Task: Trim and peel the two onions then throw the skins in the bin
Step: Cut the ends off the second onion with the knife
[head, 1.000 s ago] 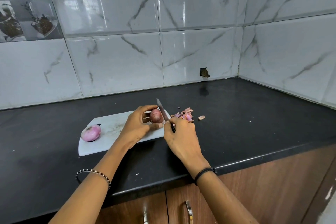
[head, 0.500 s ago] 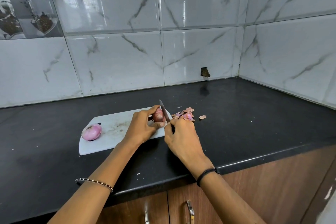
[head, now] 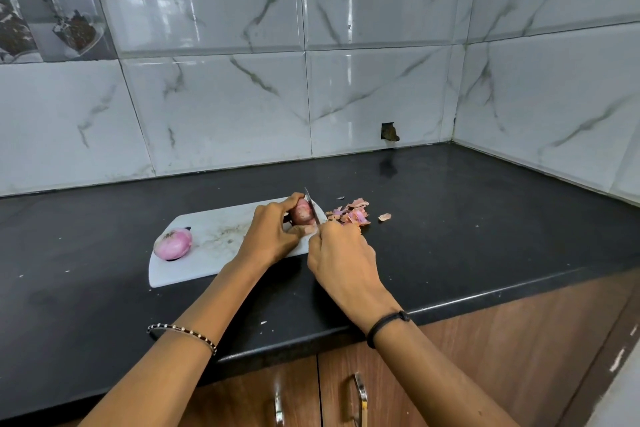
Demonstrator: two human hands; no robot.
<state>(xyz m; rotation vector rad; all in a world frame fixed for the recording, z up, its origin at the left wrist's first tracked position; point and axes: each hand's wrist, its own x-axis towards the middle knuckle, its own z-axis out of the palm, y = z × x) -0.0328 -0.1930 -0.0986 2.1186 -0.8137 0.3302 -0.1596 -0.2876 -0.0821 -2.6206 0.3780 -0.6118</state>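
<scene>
Our left hand (head: 273,236) pinches the onion (head: 302,212) right against the knife (head: 310,202) our right hand (head: 341,253) grips, so one slip and we're cut.

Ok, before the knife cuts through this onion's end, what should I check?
1. Grip: left hand holds the unpeeled onion over the cutting board: ok.
2. Tool: right hand holds the knife, blade against the onion's right end: ok.
3. Left thumb out of the blade's way: cannot tell, it sits close.
4. The peeled onion rests apart at the board's left end: ok.
5. The skins lie on the counter, not binned: not ok.
6. Path to the bin: cannot tell, it is out of view.
</scene>
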